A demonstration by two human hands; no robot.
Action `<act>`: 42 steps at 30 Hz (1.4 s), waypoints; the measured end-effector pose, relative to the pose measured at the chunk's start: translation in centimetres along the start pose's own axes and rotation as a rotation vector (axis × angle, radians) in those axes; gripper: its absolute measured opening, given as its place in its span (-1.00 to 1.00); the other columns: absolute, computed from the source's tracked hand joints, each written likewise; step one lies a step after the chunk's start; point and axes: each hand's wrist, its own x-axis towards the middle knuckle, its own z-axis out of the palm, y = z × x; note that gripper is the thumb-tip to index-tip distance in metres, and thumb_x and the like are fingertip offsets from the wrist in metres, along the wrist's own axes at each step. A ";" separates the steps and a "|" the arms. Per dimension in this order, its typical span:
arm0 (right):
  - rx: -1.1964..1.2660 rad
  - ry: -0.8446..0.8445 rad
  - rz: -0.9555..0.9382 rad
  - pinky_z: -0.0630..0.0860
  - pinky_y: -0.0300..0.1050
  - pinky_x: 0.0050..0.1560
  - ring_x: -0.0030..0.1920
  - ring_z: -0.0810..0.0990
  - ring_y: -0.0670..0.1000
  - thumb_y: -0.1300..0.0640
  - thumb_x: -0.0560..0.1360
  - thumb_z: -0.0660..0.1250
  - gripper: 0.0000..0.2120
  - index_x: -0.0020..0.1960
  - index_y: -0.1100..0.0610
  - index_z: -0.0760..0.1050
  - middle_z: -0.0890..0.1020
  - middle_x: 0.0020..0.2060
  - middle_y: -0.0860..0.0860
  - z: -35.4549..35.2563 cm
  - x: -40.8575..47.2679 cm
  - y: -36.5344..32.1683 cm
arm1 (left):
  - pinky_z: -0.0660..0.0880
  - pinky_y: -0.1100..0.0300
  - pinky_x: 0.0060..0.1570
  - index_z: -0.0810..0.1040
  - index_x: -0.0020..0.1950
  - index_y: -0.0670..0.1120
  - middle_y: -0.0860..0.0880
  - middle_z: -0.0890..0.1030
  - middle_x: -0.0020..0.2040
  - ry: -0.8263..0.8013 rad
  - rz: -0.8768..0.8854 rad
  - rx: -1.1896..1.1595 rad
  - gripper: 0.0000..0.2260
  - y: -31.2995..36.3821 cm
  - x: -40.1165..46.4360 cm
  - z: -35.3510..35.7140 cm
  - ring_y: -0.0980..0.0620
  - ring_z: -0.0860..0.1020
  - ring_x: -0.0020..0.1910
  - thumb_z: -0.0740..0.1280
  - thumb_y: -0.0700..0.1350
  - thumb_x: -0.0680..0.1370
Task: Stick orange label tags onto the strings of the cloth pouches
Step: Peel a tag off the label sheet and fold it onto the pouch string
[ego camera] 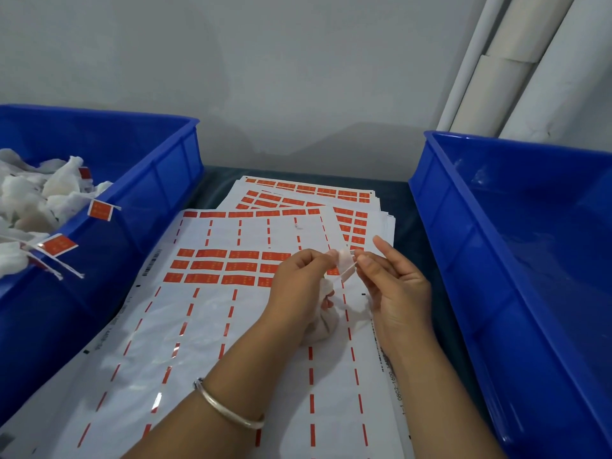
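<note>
Both hands (298,283) (394,286) pinch pale label tag (344,265) over pouch (323,321).

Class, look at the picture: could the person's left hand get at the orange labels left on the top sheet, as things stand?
Probably not straight away. The labels lie uncovered just beside the left hand, so the way is free, but that hand grips a cloth pouch and pinches a tag with the right hand.

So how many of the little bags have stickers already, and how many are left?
Done: a pile of tagged pouches fills the left bin; I can't count them. In hand: the left hand holds one pouch while the right hand pinches a label at its string. Left: rows of orange labels remain on the sheet; no untagged pouches are visible.
</note>
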 end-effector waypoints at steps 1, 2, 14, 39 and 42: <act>-0.005 0.005 0.000 0.59 -0.28 -0.21 -0.07 0.70 -0.05 0.03 0.13 0.46 -0.69 -0.12 -0.06 0.64 0.72 -0.13 -0.07 0.0 0.0 0.0 | 0.38 0.38 -0.54 0.46 -0.30 0.11 0.15 0.45 -0.21 -0.006 -0.002 -0.001 -0.82 0.0 0.0 0.0 0.00 0.49 -0.23 0.36 -0.02 0.49; -0.013 0.008 0.000 0.59 -0.28 -0.22 -0.07 0.70 -0.06 0.03 0.14 0.46 -0.69 -0.11 -0.06 0.64 0.72 -0.13 -0.08 0.0 0.0 0.1 | 0.38 0.39 -0.53 0.46 -0.29 0.10 0.15 0.45 -0.21 -0.011 -0.003 0.000 -0.83 0.0 0.0 0.0 0.00 0.49 -0.22 0.36 -0.02 0.49; 0.089 0.037 0.032 0.62 -0.20 -0.23 -0.09 0.70 0.03 0.12 0.23 0.46 -0.81 -0.14 0.02 0.65 0.72 -0.12 -0.01 -0.6 0.2 0.1 | 0.41 0.40 -0.58 0.51 -0.29 0.07 0.05 0.47 -0.12 -0.064 0.016 -0.002 -0.83 -0.1 -0.2 -0.1 -0.03 0.48 -0.23 0.35 -0.08 0.51; -0.244 -0.144 0.048 0.52 0.22 0.16 0.04 0.62 0.11 0.23 0.48 0.36 -0.73 -0.28 -0.07 0.68 0.70 -0.07 -0.07 -0.4 -0.3 0.2 | 0.41 0.39 -0.53 0.56 -0.23 0.04 0.07 0.56 -0.14 -0.050 0.026 -0.058 -0.87 -0.1 -0.2 -0.2 0.00 0.50 -0.24 0.33 -0.06 0.52; -0.246 -0.117 0.048 0.58 0.08 0.04 -0.02 0.64 0.10 0.25 0.48 0.37 -0.71 -0.32 -0.05 0.67 0.71 -0.16 -0.08 -0.5 -0.2 0.2 | 0.41 0.39 -0.53 0.56 -0.27 0.04 0.08 0.55 -0.22 -0.044 0.063 -0.024 -0.83 -0.2 -0.2 -0.1 0.02 0.50 -0.29 0.32 -0.07 0.52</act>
